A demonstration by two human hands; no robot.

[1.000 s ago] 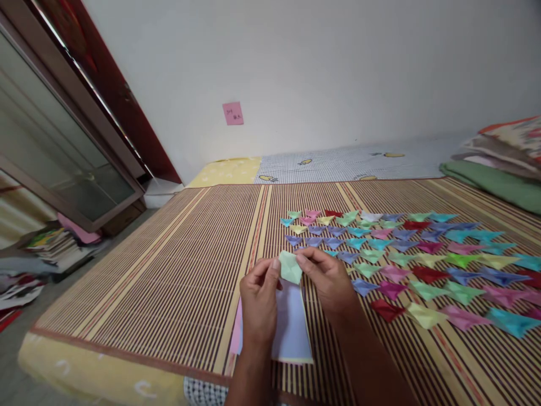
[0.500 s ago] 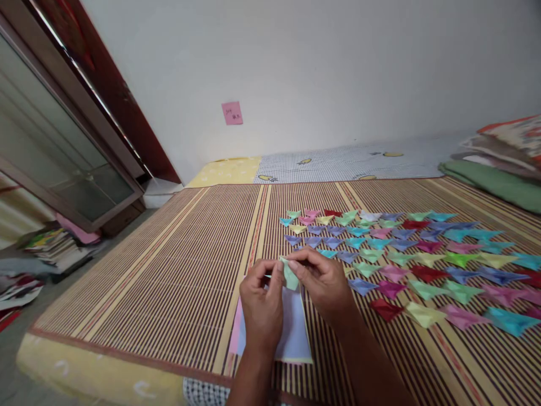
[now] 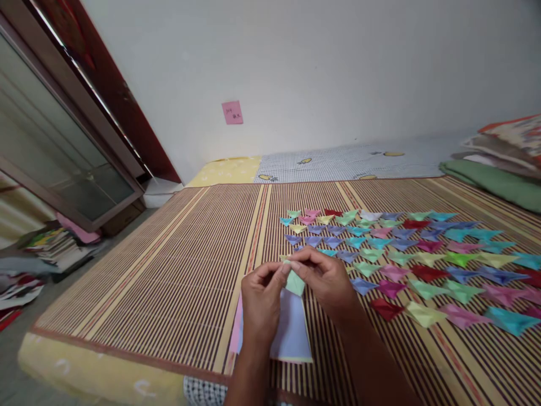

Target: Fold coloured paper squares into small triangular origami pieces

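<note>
Between my two hands is a small pale green folded paper (image 3: pixel 295 283), held up by its top edge. My left hand (image 3: pixel 262 299) pinches it from the left, thumb pressed against the fingers. From the right, my right hand (image 3: pixel 327 282) pinches the same edge with thumb and forefinger, the fingertips of both hands nearly touching. Below them a stack of paper sheets (image 3: pixel 292 332), lilac on top with pink and yellow edges showing, lies on the striped mat (image 3: pixel 169 282). The left hand and forearm cover part of that stack.
Rows of folded paper pieces (image 3: pixel 426 259) in many colours spread over the mat to the right. Folded cloths (image 3: pixel 499 183) and a patterned cushion (image 3: pixel 518 138) are piled at the far right. A pink note (image 3: pixel 232 112) is stuck on the wall. Books (image 3: pixel 51 248) sit at the left.
The pale green paper has turned and shifted slightly right, so more of its face shows below the fingers. My left hand has moved a little right. The stack and the rows have stayed put.
</note>
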